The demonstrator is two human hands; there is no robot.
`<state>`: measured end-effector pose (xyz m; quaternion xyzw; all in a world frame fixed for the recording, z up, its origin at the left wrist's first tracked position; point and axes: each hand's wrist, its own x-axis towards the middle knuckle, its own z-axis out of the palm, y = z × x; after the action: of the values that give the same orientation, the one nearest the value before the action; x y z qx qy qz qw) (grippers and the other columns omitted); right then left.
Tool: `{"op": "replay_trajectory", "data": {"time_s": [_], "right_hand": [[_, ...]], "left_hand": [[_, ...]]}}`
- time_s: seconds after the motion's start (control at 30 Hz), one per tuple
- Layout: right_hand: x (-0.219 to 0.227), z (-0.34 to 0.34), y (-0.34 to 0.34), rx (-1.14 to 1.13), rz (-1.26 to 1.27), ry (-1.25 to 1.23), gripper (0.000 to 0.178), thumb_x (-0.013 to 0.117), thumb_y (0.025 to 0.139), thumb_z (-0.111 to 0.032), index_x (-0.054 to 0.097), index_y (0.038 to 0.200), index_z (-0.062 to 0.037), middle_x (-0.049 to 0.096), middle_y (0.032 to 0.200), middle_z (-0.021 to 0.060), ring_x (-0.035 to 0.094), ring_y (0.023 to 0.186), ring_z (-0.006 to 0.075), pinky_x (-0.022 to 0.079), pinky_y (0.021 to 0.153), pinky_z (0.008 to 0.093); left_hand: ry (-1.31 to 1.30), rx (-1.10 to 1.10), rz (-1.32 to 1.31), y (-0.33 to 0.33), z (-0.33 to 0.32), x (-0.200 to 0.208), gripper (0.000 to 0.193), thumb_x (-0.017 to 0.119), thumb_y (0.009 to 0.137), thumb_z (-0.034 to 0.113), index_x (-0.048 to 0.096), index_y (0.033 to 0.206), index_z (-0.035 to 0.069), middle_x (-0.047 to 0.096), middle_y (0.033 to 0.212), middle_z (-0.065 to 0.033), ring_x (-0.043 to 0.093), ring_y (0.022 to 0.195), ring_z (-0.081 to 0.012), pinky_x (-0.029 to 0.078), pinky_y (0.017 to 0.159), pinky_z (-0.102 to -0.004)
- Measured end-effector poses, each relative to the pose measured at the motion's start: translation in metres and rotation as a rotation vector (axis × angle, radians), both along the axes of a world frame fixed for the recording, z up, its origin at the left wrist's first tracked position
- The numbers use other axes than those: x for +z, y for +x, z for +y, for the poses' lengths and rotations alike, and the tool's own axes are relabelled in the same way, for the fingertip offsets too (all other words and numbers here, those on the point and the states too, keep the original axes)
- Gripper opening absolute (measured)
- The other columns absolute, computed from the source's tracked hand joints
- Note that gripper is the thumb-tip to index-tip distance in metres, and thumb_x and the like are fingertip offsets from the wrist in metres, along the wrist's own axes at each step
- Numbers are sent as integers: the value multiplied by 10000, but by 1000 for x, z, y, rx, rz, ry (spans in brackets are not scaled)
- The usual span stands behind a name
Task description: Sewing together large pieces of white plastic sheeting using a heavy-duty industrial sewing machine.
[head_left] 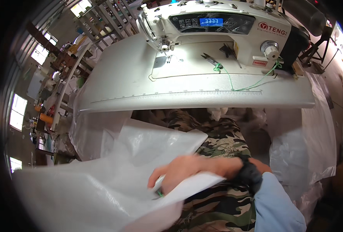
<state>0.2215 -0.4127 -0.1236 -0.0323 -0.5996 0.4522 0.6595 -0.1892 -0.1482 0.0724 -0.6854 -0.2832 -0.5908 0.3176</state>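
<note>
"Start at the left. Where's the sheet?"

"The white sheet point(94, 185) spreads across the lower left and over the lap, its long direction slanting from lower left up to the right. Most of it lies left of the right hand point(177, 170); one raised flap crosses in front of that hand, its corner pointing right."

"So which hand is nearer?"

"The right, close against the sheet. I can't pick out the left hand, so I can't tell how it's set."

"And the right one's fingers?"

"Curled in, apparently round a small pale object point(159, 183) with a touch of green by it. It's too blurred to name, and I can't tell whether the sheet is pinched too."

"Further right?"

"Camouflage cloth point(233, 141) over the lap, then a black wristband point(249, 176) and a light blue sleeve point(276, 205)."

"Now the surface?"

"The pale surface point(113, 81) stands beyond the lap. It carries a white sewing machine point(214, 23), its lit needle end at the left; right of that lie dark snips point(210, 59) with green thread point(217, 68) trailing rightward."

"And the room?"

"Bright windows point(18, 110) and clutter left, a dark stand point(314, 54) right."
</note>
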Motion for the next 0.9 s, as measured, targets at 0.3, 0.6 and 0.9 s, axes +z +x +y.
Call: {"op": "replay_trajectory", "data": {"time_s": [0.3,0.6,0.9], "right_hand": [[-75,22,101,-1026,48,-1042,455,552,982,-361,629,1084,75,667,962,97,588,849,130,490,749,286],[-87,42,102,-1122,19,-1043,424,566,978,-296,593,1153,89,656,1019,113,589,913,166,479,831,310],[-79,56,112,-1070,108,-992,403,544,998,-290,592,1103,97,653,1003,103,615,834,160,517,766,291]], "left_hand": [[-721,-202,323,209,116,-187,267,628,912,131,638,1149,7,665,772,-130,579,666,-201,477,655,-348],[-910,-358,314,191,57,-162,278,765,822,217,620,851,-19,552,626,-92,496,589,-180,433,589,-320],[-1171,-362,459,107,33,-133,180,746,796,123,682,831,-41,630,697,-60,536,653,-89,429,613,-258]]}}
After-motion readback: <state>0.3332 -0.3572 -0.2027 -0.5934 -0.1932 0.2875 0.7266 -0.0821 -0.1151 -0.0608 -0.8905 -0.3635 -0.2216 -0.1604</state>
